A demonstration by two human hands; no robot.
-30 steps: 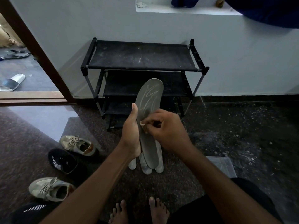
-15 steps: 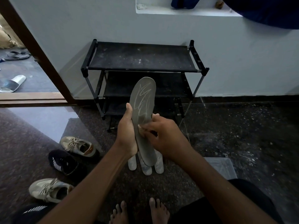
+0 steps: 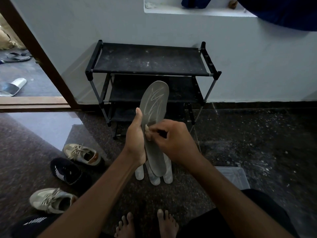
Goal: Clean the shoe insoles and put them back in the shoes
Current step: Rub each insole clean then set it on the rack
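A grey insole (image 3: 155, 107) with pale scribbled lines stands upright in front of me. My left hand (image 3: 135, 140) grips its left edge, thumb pointing up along it. My right hand (image 3: 173, 140) has curled fingers pinching something small and pale against the insole's middle; what it is I cannot tell. Three pale insoles (image 3: 155, 179) lie on the floor under my hands, mostly hidden. To the left sit two beige sneakers (image 3: 82, 153) (image 3: 51, 200) and a black shoe (image 3: 66, 170); another black shoe (image 3: 32, 224) shows at the bottom left.
A black three-tier shoe rack (image 3: 149, 60) stands against the white wall ahead. A clear plastic box (image 3: 233, 177) sits by my right forearm. My bare feet (image 3: 147, 225) are at the bottom. An open doorway at left shows sandals (image 3: 12, 87) outside.
The insole has tilted slightly back to the right, and my right hand has shifted a little along its middle while rubbing. My left hand keeps the same hold.
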